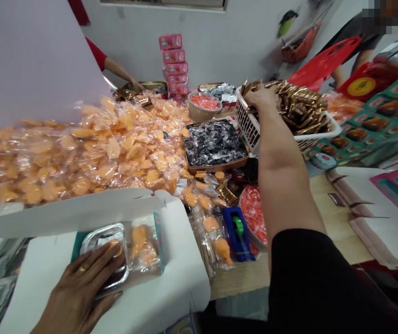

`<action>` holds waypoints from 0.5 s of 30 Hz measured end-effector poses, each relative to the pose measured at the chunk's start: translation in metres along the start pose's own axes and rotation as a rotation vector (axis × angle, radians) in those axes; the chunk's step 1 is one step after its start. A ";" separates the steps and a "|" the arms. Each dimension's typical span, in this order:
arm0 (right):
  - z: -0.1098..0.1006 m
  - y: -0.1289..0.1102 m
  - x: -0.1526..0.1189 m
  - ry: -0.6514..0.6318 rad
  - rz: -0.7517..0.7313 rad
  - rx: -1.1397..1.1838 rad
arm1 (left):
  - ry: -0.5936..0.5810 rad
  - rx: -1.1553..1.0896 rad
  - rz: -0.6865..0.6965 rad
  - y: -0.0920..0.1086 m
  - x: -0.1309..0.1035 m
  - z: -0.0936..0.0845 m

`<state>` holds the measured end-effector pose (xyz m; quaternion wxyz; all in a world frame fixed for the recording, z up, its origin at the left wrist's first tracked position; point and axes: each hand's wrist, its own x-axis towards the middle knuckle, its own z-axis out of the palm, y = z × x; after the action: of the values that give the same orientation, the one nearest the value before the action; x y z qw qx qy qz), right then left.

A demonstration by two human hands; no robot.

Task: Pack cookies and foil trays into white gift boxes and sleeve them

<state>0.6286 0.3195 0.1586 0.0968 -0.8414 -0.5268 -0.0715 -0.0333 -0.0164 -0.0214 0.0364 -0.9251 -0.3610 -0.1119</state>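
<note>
My left hand [84, 283], a ring on one finger, lies over a foil tray [124, 236] with its fingers spread. The tray and a clear bag of orange pieces [145, 246] sit in a white cardboard box [181, 260] with its flap raised. At the upper right my right arm reaches to a white plastic basket [249, 123] heaped with gold-wrapped packets [298, 104]. My right hand [261, 97] is among those packets at the basket's left side; its fingertips are partly hidden there.
Many bagged orange pieces [115, 148] cover the left. Black packets [216, 141] fill a shallow box in the middle. Near my right arm are a blue tape dispenser [237, 236] and a bowl of red packets [253, 211]. Another person's hand [134, 84] works at the back left.
</note>
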 end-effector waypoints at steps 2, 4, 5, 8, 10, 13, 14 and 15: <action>0.005 -0.006 -0.006 0.053 0.123 0.121 | -0.024 -0.005 -0.028 0.000 0.000 -0.002; 0.005 -0.007 -0.012 0.136 0.206 0.245 | -0.037 -0.003 -0.036 0.001 0.000 -0.002; 0.003 -0.005 -0.016 0.178 0.225 0.288 | -0.037 -0.001 -0.030 0.001 0.000 -0.002; -0.013 0.007 -0.034 0.318 0.224 0.352 | -0.015 -0.008 -0.011 -0.001 0.000 0.002; -0.023 0.017 -0.057 0.376 0.136 0.336 | 0.005 -0.022 -0.007 -0.003 0.000 0.005; -0.018 0.016 -0.112 0.359 -0.112 0.352 | 0.026 -0.045 -0.011 -0.006 0.002 0.010; -0.009 0.010 -0.135 0.323 -0.200 0.387 | 0.025 -0.052 -0.016 -0.006 0.003 0.012; 0.002 0.001 -0.158 0.275 -0.275 0.434 | 0.022 -0.060 -0.024 -0.006 0.005 0.012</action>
<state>0.5606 0.1818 0.1217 0.3344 -0.7041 -0.6209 -0.0831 -0.0314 -0.0074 -0.0323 0.0114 -0.9201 -0.3682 -0.1333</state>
